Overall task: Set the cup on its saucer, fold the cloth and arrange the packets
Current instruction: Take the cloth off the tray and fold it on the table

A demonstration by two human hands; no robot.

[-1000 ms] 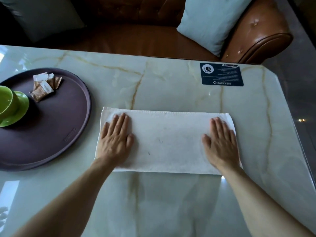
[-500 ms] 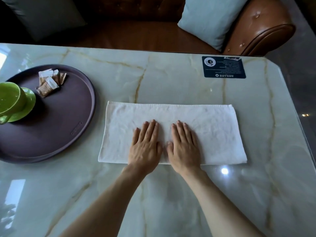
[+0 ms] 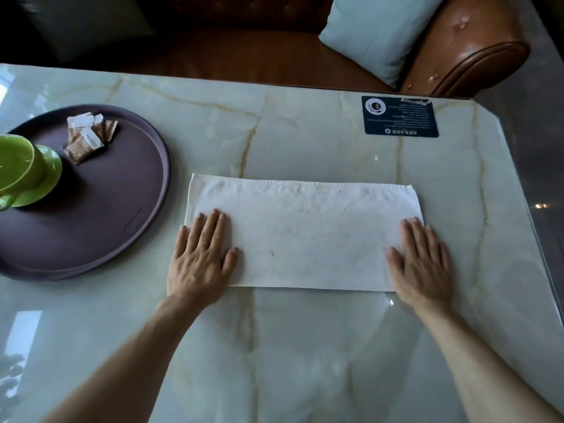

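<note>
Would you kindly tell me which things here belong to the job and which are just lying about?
Job: cloth, under left hand and right hand; cup; saucer; packets.
Lying about: tray, card, cushion, sofa.

Brown leather sofa point(image 3: 476, 41) with pale cushion point(image 3: 375, 32) behind glossy marble table point(image 3: 305, 132)

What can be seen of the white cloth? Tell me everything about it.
The cloth is an off-white, towel-like fabric lying flat on the marble table as a long rectangle, apparently folded, with a stitched hem along its far edge. It shows faint creases and a few small dark specks. The left hand presses flat on its near left end, the right hand on its near right end, fingers straight. It lies to the right of the dark round tray, apart from it.
</note>
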